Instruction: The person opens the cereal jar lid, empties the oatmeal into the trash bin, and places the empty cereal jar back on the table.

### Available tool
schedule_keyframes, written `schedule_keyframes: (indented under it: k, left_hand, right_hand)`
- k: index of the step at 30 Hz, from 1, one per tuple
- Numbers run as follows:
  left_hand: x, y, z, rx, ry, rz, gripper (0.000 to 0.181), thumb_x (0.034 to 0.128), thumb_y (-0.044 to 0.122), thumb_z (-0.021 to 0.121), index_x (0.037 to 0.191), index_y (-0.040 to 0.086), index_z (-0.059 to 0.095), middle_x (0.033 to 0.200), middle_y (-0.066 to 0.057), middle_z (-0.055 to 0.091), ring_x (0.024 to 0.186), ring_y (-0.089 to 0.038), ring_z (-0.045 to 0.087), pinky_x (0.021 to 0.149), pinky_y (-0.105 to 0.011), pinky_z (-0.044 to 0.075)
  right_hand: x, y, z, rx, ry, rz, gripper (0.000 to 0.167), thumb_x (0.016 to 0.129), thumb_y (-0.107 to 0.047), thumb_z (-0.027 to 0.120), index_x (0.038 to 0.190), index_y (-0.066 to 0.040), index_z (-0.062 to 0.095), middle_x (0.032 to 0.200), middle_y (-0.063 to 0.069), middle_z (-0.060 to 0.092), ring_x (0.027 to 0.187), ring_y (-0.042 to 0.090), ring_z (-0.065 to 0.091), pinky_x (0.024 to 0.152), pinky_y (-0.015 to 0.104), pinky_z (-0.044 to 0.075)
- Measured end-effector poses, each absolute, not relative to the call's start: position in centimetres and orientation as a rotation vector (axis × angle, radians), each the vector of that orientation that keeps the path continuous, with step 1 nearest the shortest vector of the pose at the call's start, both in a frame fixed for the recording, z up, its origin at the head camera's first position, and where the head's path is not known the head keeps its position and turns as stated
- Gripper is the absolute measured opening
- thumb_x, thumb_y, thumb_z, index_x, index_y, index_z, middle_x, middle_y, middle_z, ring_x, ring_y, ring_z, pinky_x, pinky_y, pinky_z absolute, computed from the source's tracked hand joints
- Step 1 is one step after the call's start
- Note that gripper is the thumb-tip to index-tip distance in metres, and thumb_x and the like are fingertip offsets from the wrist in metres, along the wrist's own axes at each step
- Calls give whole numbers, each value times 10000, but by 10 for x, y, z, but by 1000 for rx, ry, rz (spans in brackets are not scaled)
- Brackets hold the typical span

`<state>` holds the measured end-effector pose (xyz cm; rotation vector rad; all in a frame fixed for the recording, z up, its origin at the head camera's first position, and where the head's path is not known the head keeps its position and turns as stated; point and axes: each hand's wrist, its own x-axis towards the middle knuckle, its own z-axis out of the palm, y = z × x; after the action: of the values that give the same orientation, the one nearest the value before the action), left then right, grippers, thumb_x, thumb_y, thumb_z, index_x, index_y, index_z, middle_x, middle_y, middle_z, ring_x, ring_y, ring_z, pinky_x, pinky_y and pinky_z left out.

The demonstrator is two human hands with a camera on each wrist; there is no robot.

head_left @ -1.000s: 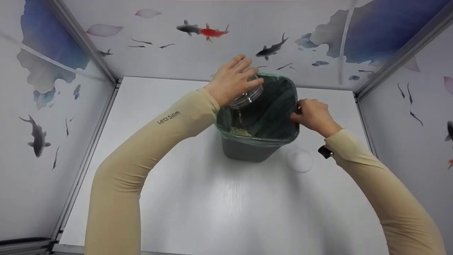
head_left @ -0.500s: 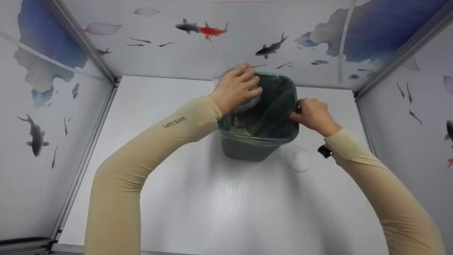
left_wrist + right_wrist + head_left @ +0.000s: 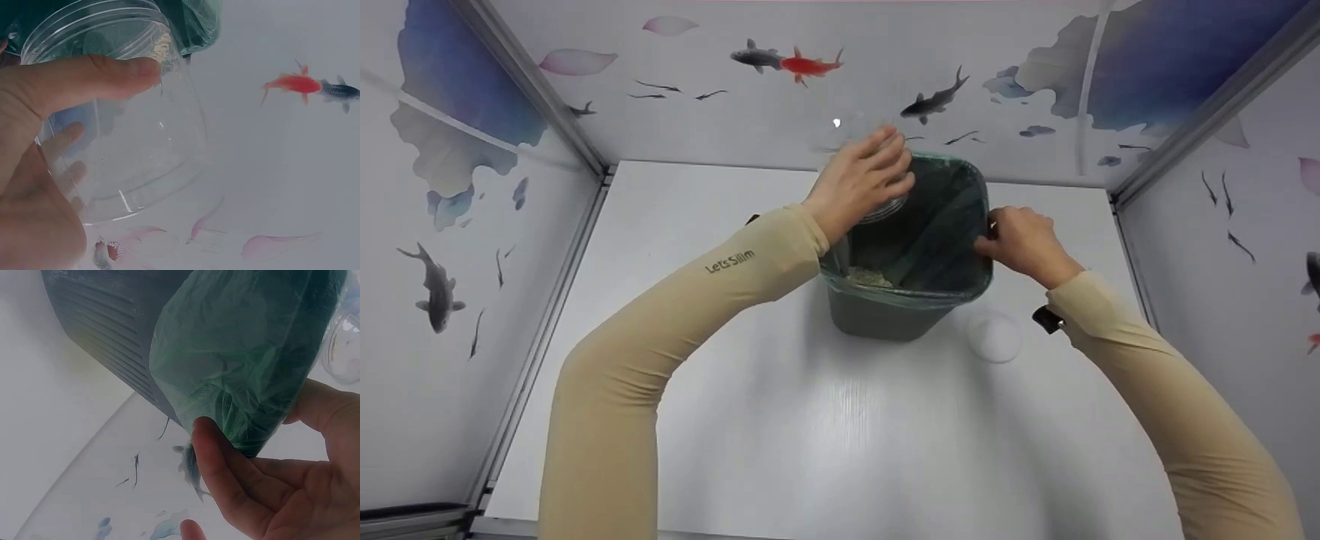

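My left hand [image 3: 861,180] grips a clear plastic jar [image 3: 146,157], thumb on one side and fingers round the other. The jar is tilted, its threaded mouth toward the inside of a grey bin [image 3: 885,319]. A green plastic liner [image 3: 949,232] covers the bin's inside and folds over its rim. A small heap of pale, fine bits [image 3: 870,277] lies in the liner near the front left. On the right side of the bin, my right hand [image 3: 1024,244] pinches the rim and liner between thumb and fingers. From above, much of the jar is hidden by my left hand.
A round whitish translucent lid [image 3: 994,337] lies on the white table [image 3: 810,450], right of the bin. Panels printed with fish [image 3: 934,101] and petals stand behind the bin and at both sides.
Pale bits were falling from the jar a second ago; no stream shows now. My left hand dipped slightly, and the jar's base then rose into a steeper tilt. My right hand stayed in place.
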<state>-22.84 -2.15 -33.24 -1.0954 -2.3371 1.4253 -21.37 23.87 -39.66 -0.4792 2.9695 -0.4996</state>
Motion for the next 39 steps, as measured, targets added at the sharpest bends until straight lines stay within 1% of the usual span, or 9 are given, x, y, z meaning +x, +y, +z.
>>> schedule_keyframes:
  k: [7,12,15,21,24,26,30,33,39]
  left_hand:
    - [-225,-17,-330,-1167,-2407,1323,775,960,137,601,1548,214,102,1567,-144,128,1435,-318,93,1145,-426,30]
    - [-216,-13,-333,-1278,-2369,1266,721,984,132,552,1549,219,114,1551,-167,142,1420,-342,113,1139,-430,64]
    - [-216,-15,-333,-1278,-2402,1119,689,984,90,543,1542,229,164,1550,-128,196,1422,-315,156,1146,-416,87]
    - [-228,-34,-332,-1192,-2545,648,682,929,42,630,1504,238,318,1508,-58,364,1394,-282,277,1155,-398,108]
    - [-231,-44,-336,-1151,-2575,594,672,917,55,650,1489,243,351,1489,-55,394,1380,-281,301,1152,-397,129]
    - [-232,-49,-338,-1145,-2597,561,696,896,88,685,1489,234,351,1481,-69,397,1373,-295,302,1148,-408,141]
    - [-233,-59,-338,-1108,-2711,378,900,758,202,820,1497,188,305,1467,-125,367,1356,-349,276,1126,-465,154]
    - [-236,-67,-338,-1039,-2798,184,1004,679,257,867,1492,146,288,1444,-150,366,1324,-373,280,1083,-509,192]
    - [-239,-80,-336,-941,-2860,3,1008,675,284,855,1478,76,281,1410,-145,404,1263,-376,320,1020,-532,238]
  right_hand:
    - [-214,239,-397,-460,2964,-506,180,813,-136,592,742,30,599,645,130,600,600,290,568,538,506,457]
    - [-214,238,-395,-449,2955,-510,178,815,-131,593,704,6,572,598,92,553,560,256,531,489,443,415]
    - [-214,237,-394,-442,2958,-507,183,818,-131,598,699,4,566,593,90,542,552,250,525,483,435,414]
    - [-213,237,-393,-442,2948,-518,193,826,-143,595,729,24,589,635,118,583,587,266,547,524,481,450]
    - [-214,238,-393,-444,2941,-523,197,832,-143,593,738,30,590,646,124,585,599,274,549,534,493,447]
    - [-214,238,-393,-437,2940,-525,199,833,-142,595,741,35,592,650,128,586,603,279,551,539,497,447]
    - [-213,239,-394,-435,2938,-533,202,833,-139,592,768,51,604,673,149,602,621,294,565,555,514,453]
    - [-213,239,-395,-446,2937,-539,208,834,-139,589,802,64,619,703,167,626,640,305,586,573,528,464]
    - [-213,240,-395,-467,2957,-551,198,830,-136,593,806,57,630,717,171,645,659,327,602,586,554,465]
